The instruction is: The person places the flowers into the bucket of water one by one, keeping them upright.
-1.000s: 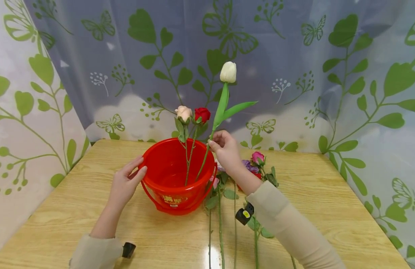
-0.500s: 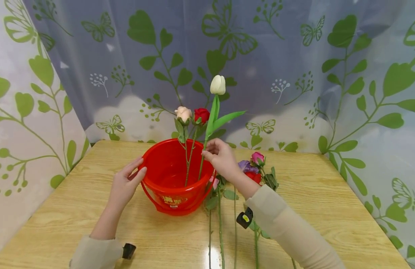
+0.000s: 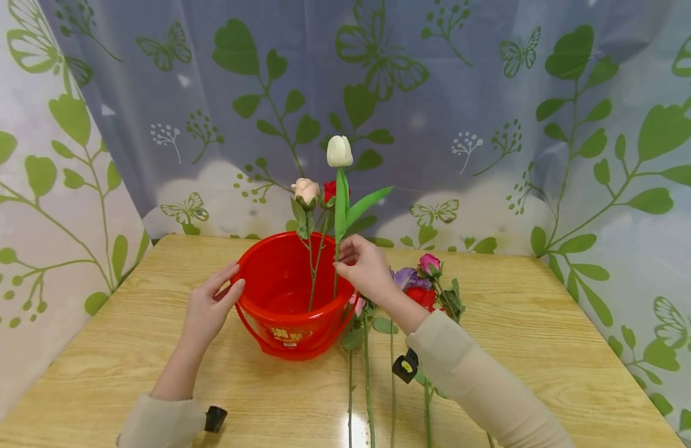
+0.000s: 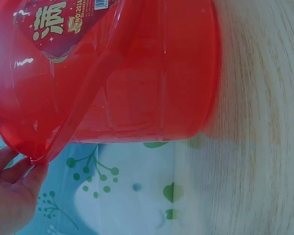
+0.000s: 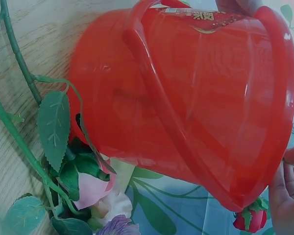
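At the red bucket's (image 3: pixel 272 274) 2–3 o'clock rim (head view, 6 toward the person): right hand (image 3: pixel 363 267) nearly closed, thumb and fingers pinching the stem of the white tulip (image 3: pixel 340 214). Tulip upright, bloom between 11 and 12 from that hand, lower stem inside the bucket near its right wall. Stem end hidden by near rim; can't tell if it touches bottom. Left hand (image 3: pixel 208 305) at 9 o'clock, thumb and fingers gripping the rim. Tulip is well apart from it, at its 2.

Cream rose (image 3: pixel 306 191) and red rose (image 3: pixel 328 190) stand in the bucket just left of the tulip, red one partly behind its leaf. Widest gap in the mouth: 8 to 11, left hand to rose stems. Handle (image 5: pixel 154 83) hangs down the outside.

Bucket's 3 o'clock: pink rose (image 3: pixel 429 264), purple flower (image 3: pixel 403 278), red flower (image 3: pixel 419 298) lying by the right forearm; stems run toward 6.

Tabletop (image 3: pixel 535 361): far edge near at 12, printed curtain (image 3: pixel 412 112) beyond. More room at 9 and, past the flowers, at 3–4.
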Available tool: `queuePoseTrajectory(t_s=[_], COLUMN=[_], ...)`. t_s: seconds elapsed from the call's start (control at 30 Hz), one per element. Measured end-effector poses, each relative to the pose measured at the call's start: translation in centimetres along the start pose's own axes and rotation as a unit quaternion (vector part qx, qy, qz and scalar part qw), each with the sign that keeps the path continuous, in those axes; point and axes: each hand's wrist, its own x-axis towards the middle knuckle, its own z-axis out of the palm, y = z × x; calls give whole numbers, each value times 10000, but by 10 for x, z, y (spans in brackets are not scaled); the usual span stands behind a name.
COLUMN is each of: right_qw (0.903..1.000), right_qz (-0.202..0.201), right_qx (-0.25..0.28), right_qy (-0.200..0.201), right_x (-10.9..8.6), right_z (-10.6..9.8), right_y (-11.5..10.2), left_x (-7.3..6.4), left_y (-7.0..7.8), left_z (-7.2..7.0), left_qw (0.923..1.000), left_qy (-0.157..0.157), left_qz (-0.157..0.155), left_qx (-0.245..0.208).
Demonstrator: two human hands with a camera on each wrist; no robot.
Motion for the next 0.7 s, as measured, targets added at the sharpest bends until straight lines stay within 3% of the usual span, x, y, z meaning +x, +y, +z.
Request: queuePoseTrajectory(t_s=[0.43, 0.7], right_qw=[9999, 9998], right_qz=[-91, 61], right_qx=[-87, -165], right_qy=[-31, -81], right_x=[-1, -1], right_z=[3, 4], right_y=[1, 2], left_x=[0, -1], left_y=[2, 3], left_z=[0, 0], left_qw=[10000, 10000], left_qy=[-28, -22], left_qz=[-2, -33], left_qx=[18, 39])
